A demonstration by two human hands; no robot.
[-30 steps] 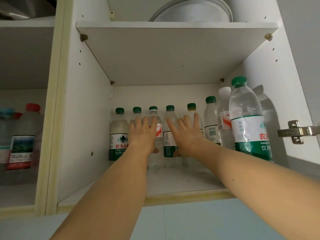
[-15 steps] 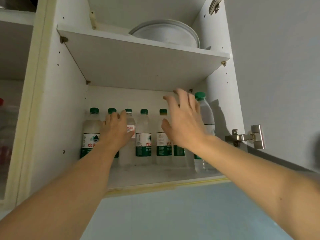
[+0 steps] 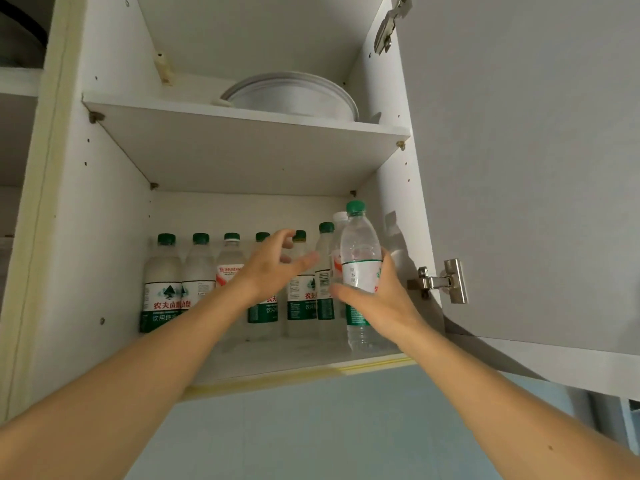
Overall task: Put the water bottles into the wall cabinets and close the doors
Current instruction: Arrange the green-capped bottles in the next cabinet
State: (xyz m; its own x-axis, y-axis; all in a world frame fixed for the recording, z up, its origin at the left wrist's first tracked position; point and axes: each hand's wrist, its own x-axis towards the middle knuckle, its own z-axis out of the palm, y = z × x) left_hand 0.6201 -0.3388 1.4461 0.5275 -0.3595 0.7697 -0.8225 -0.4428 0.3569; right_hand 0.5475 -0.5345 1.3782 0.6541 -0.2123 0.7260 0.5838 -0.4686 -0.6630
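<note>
Several clear water bottles with green caps stand in a row (image 3: 162, 285) along the back of the lower shelf (image 3: 284, 358) of the open wall cabinet. A taller green-capped bottle (image 3: 360, 251) stands nearer the front at the right. My right hand (image 3: 377, 299) is wrapped around its lower half. My left hand (image 3: 273, 268) hovers in front of the middle of the row, fingers spread, holding nothing. The cabinet door (image 3: 519, 168) hangs open to the right on its hinge (image 3: 440, 282).
A stack of white plates (image 3: 294, 98) sits on the upper shelf (image 3: 242, 133). To the left is another open cabinet compartment (image 3: 17, 168). Below the cabinet is a pale blue wall (image 3: 329, 427).
My right hand has moved from the row to the right and closed around the tall front bottle. My left hand lifted off the bottles and opened. The view tilted upward and shifted left.
</note>
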